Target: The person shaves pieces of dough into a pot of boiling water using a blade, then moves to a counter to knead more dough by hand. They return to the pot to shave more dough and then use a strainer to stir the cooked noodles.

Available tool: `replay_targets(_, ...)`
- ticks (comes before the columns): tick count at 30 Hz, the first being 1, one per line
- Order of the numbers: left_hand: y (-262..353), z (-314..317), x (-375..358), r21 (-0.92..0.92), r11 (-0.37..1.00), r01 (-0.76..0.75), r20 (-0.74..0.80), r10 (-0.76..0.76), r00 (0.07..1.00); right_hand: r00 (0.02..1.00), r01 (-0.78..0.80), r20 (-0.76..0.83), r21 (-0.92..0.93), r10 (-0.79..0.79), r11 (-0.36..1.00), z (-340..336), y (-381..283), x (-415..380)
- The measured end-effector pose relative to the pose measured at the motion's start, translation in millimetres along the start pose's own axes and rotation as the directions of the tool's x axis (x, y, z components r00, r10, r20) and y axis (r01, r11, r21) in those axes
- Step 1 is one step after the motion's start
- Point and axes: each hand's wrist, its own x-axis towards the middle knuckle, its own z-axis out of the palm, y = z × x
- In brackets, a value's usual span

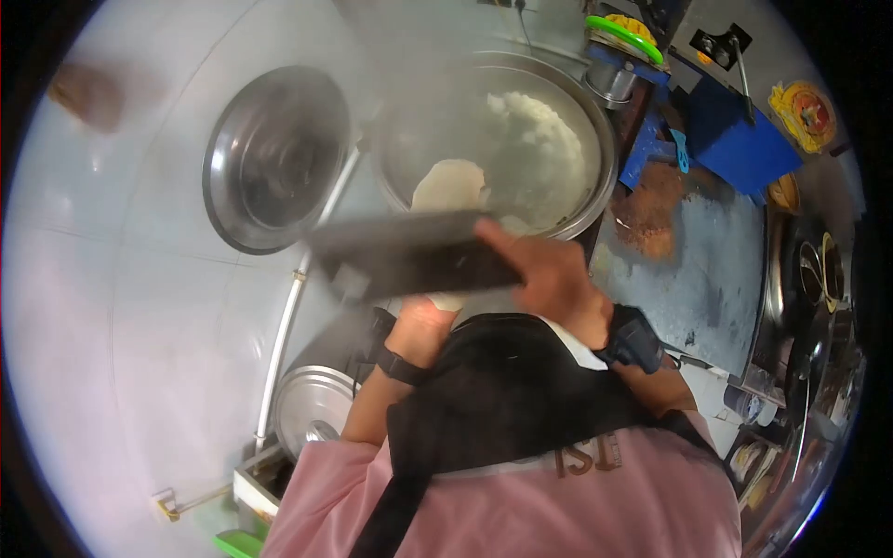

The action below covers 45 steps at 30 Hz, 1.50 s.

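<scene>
A pale slab of dough [448, 186] lies along my left hand [423, 327], which is closed around its near end. Across the dough, my right hand [563, 286] grips a broad, dark, flat blade [409, 256], smeared by motion. This blade hides the middle of the dough and part of my left hand. The dough's far end overlaps the near rim of a large round metal pot [609, 158]. Cloudy liquid fills the pot, with white foam or pale pieces [549, 130] floating toward its right side and steam rising at the left.
A round metal lid or basin [279, 158] is against the pale tiled wall, beside a white pipe [284, 344]. To the right stretches a worn metal counter [712, 279] with a blue box [739, 130]. A silver lid [312, 405] sits low on the left.
</scene>
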Motion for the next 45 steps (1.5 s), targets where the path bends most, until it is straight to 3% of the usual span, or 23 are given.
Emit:
replay_targets(1, 2, -2, 2, 0.281, 0.940, -0.195, 0.221, 0.134, 0.966, 0.993, 0.040, 0.109, -0.048, -0.035, 0.998, 3, -7, -1)
replay_targets(2, 1, -10, -13, 0.825, 0.282, -0.490, 0.437, 0.231, 0.869, 0.994, 0.035, 0.105, -0.048, -0.029, 0.998, 2, -5, -1)
replay_targets(3, 1, -11, -12, 0.824, 0.284, -0.490, 0.437, 0.230, 0.869, 0.983, -0.045, 0.174, -0.104, 0.063, 0.994, 0, 2, 1)
replay_targets(4, 1, -11, -10, 0.459, 0.871, -0.176, 0.388, -0.018, 0.922, 0.959, -0.113, 0.239, -0.168, 0.152, 0.979, -3, 11, 2)
replay_targets(5, 2, -11, -9, -0.099, 0.938, 0.332, 0.486, -0.245, 0.839, 0.970, -0.201, 0.092, -0.200, 0.223, 0.959, 5, 32, -6)
replay_targets(6, 4, -2, -17, 0.048, 0.981, 0.188, 0.267, -0.194, 0.944, 0.970, -0.199, 0.100, -0.201, 0.222, 0.959, 4, 50, -14)
replay_targets(8, 8, -1, -19, 0.083, 0.979, 0.184, 0.337, -0.201, 0.920, 0.901, -0.406, 0.006, -0.338, 0.434, 0.849, -4, 71, -13)
replay_targets(12, 11, -18, 3, 0.039, 0.975, 0.218, 0.481, -0.209, 0.851, 0.964, -0.249, -0.141, -0.180, 0.226, 0.952, 1, 34, -6)
replay_targets(14, -2, -4, 1, -0.053, 0.998, 0.028, -0.106, -0.033, 0.994, 0.994, 0.016, 0.107, -0.021, -0.014, 1.000, -4, -1, 5)
replay_targets(15, 3, -31, 5, 0.197, 0.977, -0.077, 0.124, 0.053, 0.991, 0.995, 0.007, 0.098, -0.019, -0.005, 1.000, -4, 1, 3)
replay_targets(16, -3, -1, -5, 0.382, 0.911, -0.156, 0.022, 0.160, 0.987, 0.992, 0.004, 0.126, -0.061, 0.004, 0.998, -3, 4, 1)
replay_targets(18, 9, -17, -9, 0.031, 0.964, 0.265, 0.419, -0.254, 0.872, 0.987, 0.020, 0.163, -0.107, -0.002, 0.994, -1, 25, -3)
replay_targets(20, 5, -2, -20, 0.205, 0.977, 0.051, 0.121, -0.078, 0.990, 0.949, -0.279, 0.047, -0.331, 0.312, 0.901, 0, 62, -11)
replay_targets(23, 12, -7, -18, 0.236, 0.971, 0.034, 0.193, -0.081, 0.978, 0.912, -0.384, 0.003, -0.341, 0.409, 0.858, -7, 72, -11)
replay_targets(26, 13, -13, -3, 0.060, 0.987, 0.150, 0.345, -0.162, 0.925, 0.998, -0.050, -0.046, -0.189, 0.042, 0.981, 1, 30, 2)
replay_targets(28, -6, 30, -12, 0.083, 0.996, -0.041, -0.295, 0.064, 0.953, 0.990, 0.030, 0.143, -0.076, -0.019, 0.997, 1, 4, 6)
replay_targets(30, 2, 24, -20, 0.025, 0.999, -0.043, -0.277, 0.048, 0.960, 0.970, 0.026, 0.242, -0.230, 0.031, 0.973, 3, 7, 2)
replay_targets(32, 13, -12, -15, 0.222, 0.974, 0.042, 0.370, -0.124, 0.921, 0.998, -0.065, 0.013, -0.171, 0.068, 0.983, 6, 39, -3)
replay_targets(36, 19, -5, -15, 0.163, 0.979, 0.126, 0.369, -0.179, 0.912, 0.852, -0.405, 0.142, -0.431, 0.504, 0.806, -8, 75, -8)
replay_targets(41, 11, -10, -10, 0.317, 0.947, 0.046, 0.155, -0.099, 0.983, 0.981, 0.040, 0.192, -0.202, -0.001, 0.979, -8, 6, -1)
replay_targets(43, -5, 18, -26, 0.817, 0.070, -0.573, 0.498, 0.417, 0.760, 0.937, 0.104, 0.348, -0.294, 0.006, 0.950, -11, -9, -3)
replay_targets(44, -4, 18, -25, 0.816, 0.071, -0.573, 0.498, 0.417, 0.761, 0.937, 0.103, 0.348, -0.295, 0.006, 0.950, -9, 0, -5)
replay_targets(45, -2, 19, -24, 0.731, 0.584, -0.352, 0.170, 0.344, 0.924, 0.959, -0.006, 0.271, -0.272, 0.083, 0.962, -6, 16, -8)
